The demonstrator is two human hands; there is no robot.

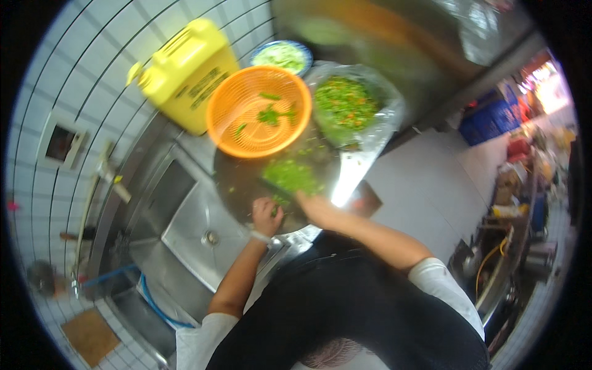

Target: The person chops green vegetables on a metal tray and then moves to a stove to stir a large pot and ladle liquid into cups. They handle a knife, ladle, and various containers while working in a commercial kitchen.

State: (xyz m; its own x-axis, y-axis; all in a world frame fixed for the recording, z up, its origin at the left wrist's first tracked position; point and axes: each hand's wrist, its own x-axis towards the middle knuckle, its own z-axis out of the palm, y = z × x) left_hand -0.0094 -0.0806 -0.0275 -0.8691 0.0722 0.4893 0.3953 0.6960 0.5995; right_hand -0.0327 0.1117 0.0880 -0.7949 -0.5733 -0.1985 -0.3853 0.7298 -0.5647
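On a round chopping board point(236, 185) lies a heap of chopped greens point(289, 175). My right hand point(314, 208) is closed at the near end of a dark blade, seemingly a knife point(276, 188), which lies along the heap's near left edge; its handle is hidden in the hand. My left hand point(267, 216) rests near the board's front edge with curled fingers on a few green stalks point(274, 211). An orange plastic basket point(213, 118) with a few green sprigs point(268, 115) stands over the far part of the board.
Behind the basket stand a yellow jerrycan point(194, 78) and a blue-rimmed plate point(308, 53) of sliced pale green vegetable. A clear plastic bag point(393, 106) of chopped green and orange vegetables sits at the far right of the board. A steel sink point(199, 222) lies to the left.
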